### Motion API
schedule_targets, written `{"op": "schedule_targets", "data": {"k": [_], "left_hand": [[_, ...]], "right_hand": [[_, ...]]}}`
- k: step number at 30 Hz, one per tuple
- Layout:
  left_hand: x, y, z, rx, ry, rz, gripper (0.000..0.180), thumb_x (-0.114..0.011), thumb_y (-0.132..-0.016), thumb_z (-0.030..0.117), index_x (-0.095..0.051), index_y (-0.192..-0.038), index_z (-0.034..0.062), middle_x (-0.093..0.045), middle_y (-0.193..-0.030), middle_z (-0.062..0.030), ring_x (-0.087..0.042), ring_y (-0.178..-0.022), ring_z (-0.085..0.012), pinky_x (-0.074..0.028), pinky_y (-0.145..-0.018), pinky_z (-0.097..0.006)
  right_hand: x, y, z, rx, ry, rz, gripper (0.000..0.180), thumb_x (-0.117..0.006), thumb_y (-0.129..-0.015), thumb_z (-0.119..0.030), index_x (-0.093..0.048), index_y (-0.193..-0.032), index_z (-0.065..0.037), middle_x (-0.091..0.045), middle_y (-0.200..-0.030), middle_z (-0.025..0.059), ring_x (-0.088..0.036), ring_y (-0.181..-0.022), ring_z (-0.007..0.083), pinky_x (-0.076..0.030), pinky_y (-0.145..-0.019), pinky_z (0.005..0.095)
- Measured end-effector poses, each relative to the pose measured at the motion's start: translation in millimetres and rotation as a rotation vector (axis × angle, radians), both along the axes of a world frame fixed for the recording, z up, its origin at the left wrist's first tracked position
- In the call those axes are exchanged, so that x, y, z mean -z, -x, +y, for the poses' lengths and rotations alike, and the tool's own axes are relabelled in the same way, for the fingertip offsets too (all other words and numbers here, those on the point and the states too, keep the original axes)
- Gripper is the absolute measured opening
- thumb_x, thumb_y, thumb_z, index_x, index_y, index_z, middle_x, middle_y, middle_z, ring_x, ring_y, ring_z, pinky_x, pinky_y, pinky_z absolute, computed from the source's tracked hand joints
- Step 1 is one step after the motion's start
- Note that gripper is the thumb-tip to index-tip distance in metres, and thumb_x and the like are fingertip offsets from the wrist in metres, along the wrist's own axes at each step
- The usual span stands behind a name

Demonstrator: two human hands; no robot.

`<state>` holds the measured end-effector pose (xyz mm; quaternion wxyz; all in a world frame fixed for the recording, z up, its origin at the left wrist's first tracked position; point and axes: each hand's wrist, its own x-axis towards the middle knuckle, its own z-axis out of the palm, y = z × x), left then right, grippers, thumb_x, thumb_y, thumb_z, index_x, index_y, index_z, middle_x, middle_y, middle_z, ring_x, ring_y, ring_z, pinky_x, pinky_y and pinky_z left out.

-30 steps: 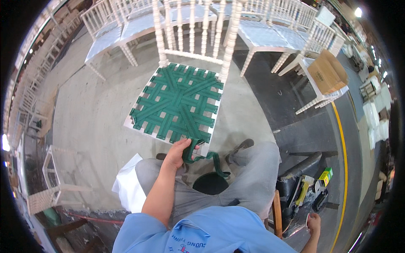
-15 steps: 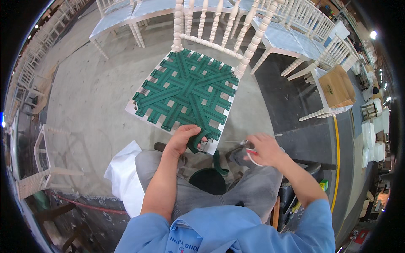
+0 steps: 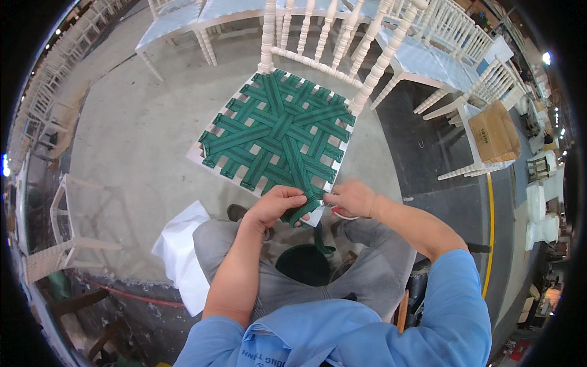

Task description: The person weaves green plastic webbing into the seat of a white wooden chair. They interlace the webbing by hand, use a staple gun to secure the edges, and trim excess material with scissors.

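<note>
A white chair with turned spindles stands before me, its seat [image 3: 282, 127] woven from green webbing straps, with diagonal straps crossing on top. At the near corner, my left hand [image 3: 275, 207] is closed on a strap's folded end, the green webbing [image 3: 296, 214] bunched under its fingers. My right hand [image 3: 353, 199] is at the same corner, closed around scissors [image 3: 346, 216] whose red and white handle shows below the palm. The blades are hidden, and its fingertips touch or nearly touch the webbing. Loose webbing hangs below the corner toward a dark round thing [image 3: 304, 264] between my legs.
White chairs with pale blue covered seats [image 3: 428, 61] line the far side. At right, a cardboard box [image 3: 494, 131] rests on a chair. A white chair frame [image 3: 73, 241] lies at left, and white cloth [image 3: 186, 251] hangs beside my left leg.
My right hand has moved left, with the scissors, from beside the chair to the seat's near corner. My left hand keeps its grip on the webbing. The view has shifted slightly.
</note>
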<state>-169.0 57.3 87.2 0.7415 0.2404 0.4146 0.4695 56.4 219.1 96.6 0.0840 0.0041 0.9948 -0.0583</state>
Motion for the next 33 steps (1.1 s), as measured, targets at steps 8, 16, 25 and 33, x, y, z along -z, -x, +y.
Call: {"op": "schedule_targets", "data": {"k": [8,16,25,33], "left_hand": [[-34,-65,-60,0.621,0.03,-0.355,0.023,-0.058,-0.1,0.019,-0.062,-0.111,-0.0004,-0.071,-0.091,-0.012,-0.069,-0.068,-0.016,-0.057,-0.06,-0.025],[92,-116,-63,0.806,0.201,1.239,0.066,-0.065,-0.089,0.042,-0.046,-0.147,0.0158,-0.057,-0.136,-0.0243,-0.055,-0.126,-0.0323,-0.042,-0.106,-0.046],[53,-31,-31,-0.848,0.443,-0.256,0.086,-0.069,-0.087,0.058,-0.034,-0.149,0.0103,-0.031,-0.153,-0.0192,-0.043,-0.128,-0.0445,-0.037,-0.103,-0.064],[76,-51,-10,-0.863,0.34,-0.256,0.063,-0.065,-0.093,0.053,-0.049,-0.138,0.0128,-0.056,-0.133,-0.0111,-0.056,-0.116,-0.0338,-0.048,-0.093,-0.06]], "right_hand": [[-34,-101,-16,0.45,0.331,0.356,0.051,-0.08,-0.076,-0.04,-0.06,-0.113,-0.011,-0.068,-0.095,0.0135,-0.068,-0.088,0.0352,-0.054,-0.076,0.0441],[-74,-320,-118,1.582,0.237,0.663,0.06,-0.084,-0.079,-0.025,-0.053,-0.126,-0.005,-0.066,-0.093,0.0102,-0.061,-0.083,0.0171,-0.051,-0.077,0.0313],[-45,-479,-335,2.07,-0.344,0.248,0.05,-0.063,-0.088,-0.016,-0.05,-0.134,-0.005,-0.063,-0.12,0.0236,-0.062,-0.108,0.0414,-0.048,-0.09,0.0475],[-38,-464,-340,2.01,-0.22,-0.125,0.038,-0.052,-0.098,-0.034,-0.065,-0.118,-0.004,-0.06,-0.117,0.0284,-0.056,-0.111,0.0426,-0.048,-0.092,0.0486]]}}
